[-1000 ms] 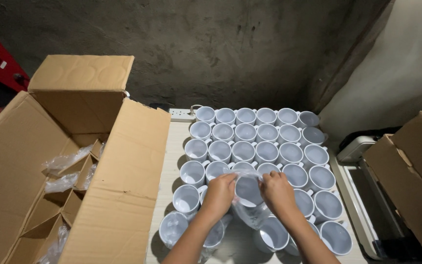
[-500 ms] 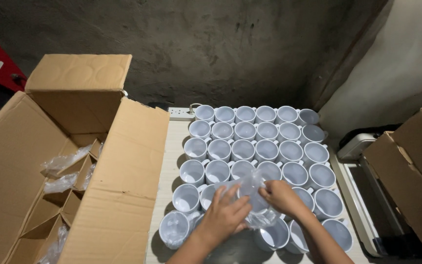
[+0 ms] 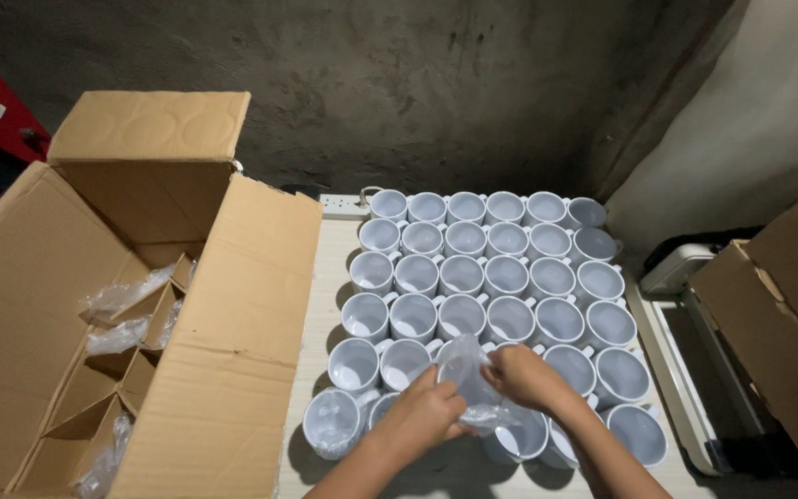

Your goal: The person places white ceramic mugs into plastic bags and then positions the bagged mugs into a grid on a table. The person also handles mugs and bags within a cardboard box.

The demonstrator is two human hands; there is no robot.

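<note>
Fingers of the left hand (image 3: 427, 411) curl and pinch the crinkled clear plastic bag (image 3: 469, 374) wrapped round a white ceramic mug, low in the near row of the rows of white handled mugs (image 3: 482, 277) on the pale table (image 3: 320, 305). At three o'clock of it, the right hand (image 3: 524, 377) pinches the wrap's far side. At nine o'clock stands the open brown cardboard box (image 3: 223, 314).

A white mug wrapped in a clear plastic bag (image 3: 473, 379) is held above the table (image 3: 325, 277) near its front edge, in the gap of the front rows of mugs. The bag is crinkled and loose, bunched around the mug; the mug's pose inside is hard to tell.
</note>
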